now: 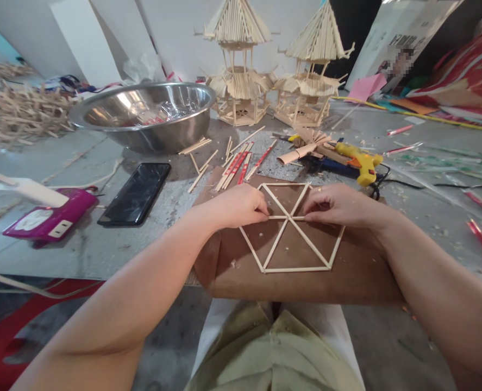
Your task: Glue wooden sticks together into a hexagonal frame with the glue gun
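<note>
A hexagonal frame of thin wooden sticks (298, 269), with spokes crossing at its centre, lies flat on a brown cardboard sheet (241, 285). My left hand (246, 206) is closed at the frame's left side, thumb and finger pinching the left end of the horizontal spoke. Opposite it, my right hand (336, 203) pinches the same spoke near its right end. My hands cover the left and right corners of the hexagon.
Loose sticks, some in red wrappers (241, 163), lie beyond the cardboard. A yellow glue gun (363, 163) is at right, with a black cable. To the left are a phone (135, 194), a purple power strip (53, 214) and a steel basin (171, 130). Two stick pagodas (243, 81) stand behind.
</note>
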The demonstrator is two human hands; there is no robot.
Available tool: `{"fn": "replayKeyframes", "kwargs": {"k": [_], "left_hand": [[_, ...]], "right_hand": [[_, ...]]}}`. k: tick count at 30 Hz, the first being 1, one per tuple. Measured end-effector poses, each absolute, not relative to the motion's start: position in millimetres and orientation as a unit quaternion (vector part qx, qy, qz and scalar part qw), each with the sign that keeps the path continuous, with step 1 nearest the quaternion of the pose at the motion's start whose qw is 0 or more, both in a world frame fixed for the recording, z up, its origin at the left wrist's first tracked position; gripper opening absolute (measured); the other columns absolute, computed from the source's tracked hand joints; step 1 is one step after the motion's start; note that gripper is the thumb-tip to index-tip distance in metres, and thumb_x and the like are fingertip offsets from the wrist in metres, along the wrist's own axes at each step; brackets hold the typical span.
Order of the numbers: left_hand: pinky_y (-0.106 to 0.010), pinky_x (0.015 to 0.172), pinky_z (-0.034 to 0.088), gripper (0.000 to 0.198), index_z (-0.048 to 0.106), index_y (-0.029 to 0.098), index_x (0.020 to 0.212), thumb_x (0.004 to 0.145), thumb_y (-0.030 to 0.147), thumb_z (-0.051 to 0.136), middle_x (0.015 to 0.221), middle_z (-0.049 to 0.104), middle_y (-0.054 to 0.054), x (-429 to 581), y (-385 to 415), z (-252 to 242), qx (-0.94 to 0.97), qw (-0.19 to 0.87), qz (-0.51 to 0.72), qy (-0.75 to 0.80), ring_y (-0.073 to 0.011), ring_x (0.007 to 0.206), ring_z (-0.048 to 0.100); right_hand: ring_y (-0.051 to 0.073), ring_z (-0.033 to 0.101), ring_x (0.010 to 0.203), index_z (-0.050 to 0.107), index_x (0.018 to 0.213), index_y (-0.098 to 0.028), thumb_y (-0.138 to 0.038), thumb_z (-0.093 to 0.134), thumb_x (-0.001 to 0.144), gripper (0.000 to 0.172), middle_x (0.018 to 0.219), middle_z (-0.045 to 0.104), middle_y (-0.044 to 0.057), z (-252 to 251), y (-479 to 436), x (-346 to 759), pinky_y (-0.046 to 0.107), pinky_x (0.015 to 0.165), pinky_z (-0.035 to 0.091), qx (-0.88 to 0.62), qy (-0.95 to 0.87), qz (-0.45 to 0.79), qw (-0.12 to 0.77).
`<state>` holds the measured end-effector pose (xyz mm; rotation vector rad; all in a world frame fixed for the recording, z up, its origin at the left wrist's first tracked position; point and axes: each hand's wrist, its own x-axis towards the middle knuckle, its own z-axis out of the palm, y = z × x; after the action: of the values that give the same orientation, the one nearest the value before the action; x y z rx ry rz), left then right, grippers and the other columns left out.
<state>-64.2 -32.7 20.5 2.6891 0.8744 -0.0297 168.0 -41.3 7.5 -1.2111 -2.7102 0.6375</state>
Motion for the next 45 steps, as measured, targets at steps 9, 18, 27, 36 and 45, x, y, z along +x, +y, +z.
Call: {"fn": "replayKeyframes", "kwargs": {"k": [9,18,27,36,45], "left_hand": [[-0.021,0.063,0.037,0.02,0.068,0.019,0.077,0.073,0.022,0.049,0.072,0.064,0.0,-63,-33,20,0.938,0.152,-0.011,0.313,-0.0095,0.062,0.053],[-0.02,0.062,0.038,0.019,0.068,0.02,0.077,0.072,0.021,0.05,0.073,0.065,0.0,-62,-36,23,0.933,0.154,-0.013,0.325,-0.0093,0.062,0.054],[-0.021,0.062,0.038,0.02,0.068,0.021,0.076,0.073,0.021,0.049,0.072,0.065,0.0,-62,-36,21,0.936,0.142,-0.014,0.322,-0.0096,0.062,0.054],[-0.022,0.062,0.037,0.02,0.068,0.02,0.076,0.073,0.02,0.048,0.072,0.065,-0.001,-60,-38,22,0.938,0.136,-0.013,0.318,-0.0096,0.061,0.053],[-0.021,0.068,0.038,0.023,0.065,0.02,0.086,0.073,0.032,0.049,0.082,0.065,0.0,-72,-33,27,0.907,0.188,0.006,0.377,-0.011,0.073,0.055]], "right_hand": [[0.013,0.056,0.069,0.067,0.077,-0.021,-0.035,0.048,0.075,0.023,0.077,0.065,0.001,8,-42,166,0.023,0.062,0.038,-0.393,-0.894,0.213,0.034],[0.013,0.057,0.068,0.067,0.076,-0.021,-0.033,0.048,0.075,0.023,0.076,0.065,0.001,9,-42,165,0.023,0.061,0.039,-0.384,-0.9,0.204,0.035],[0.013,0.057,0.067,0.067,0.076,-0.021,-0.034,0.048,0.075,0.024,0.076,0.066,0.001,9,-42,164,0.023,0.061,0.039,-0.386,-0.898,0.211,0.034],[0.013,0.057,0.067,0.067,0.076,-0.02,-0.034,0.047,0.075,0.024,0.076,0.066,0.001,9,-42,164,0.023,0.062,0.04,-0.387,-0.897,0.21,0.033],[0.013,0.057,0.069,0.066,0.075,-0.022,-0.031,0.047,0.075,0.021,0.076,0.066,0.0,9,-43,166,0.024,0.063,0.04,-0.386,-0.892,0.231,0.036]]}}
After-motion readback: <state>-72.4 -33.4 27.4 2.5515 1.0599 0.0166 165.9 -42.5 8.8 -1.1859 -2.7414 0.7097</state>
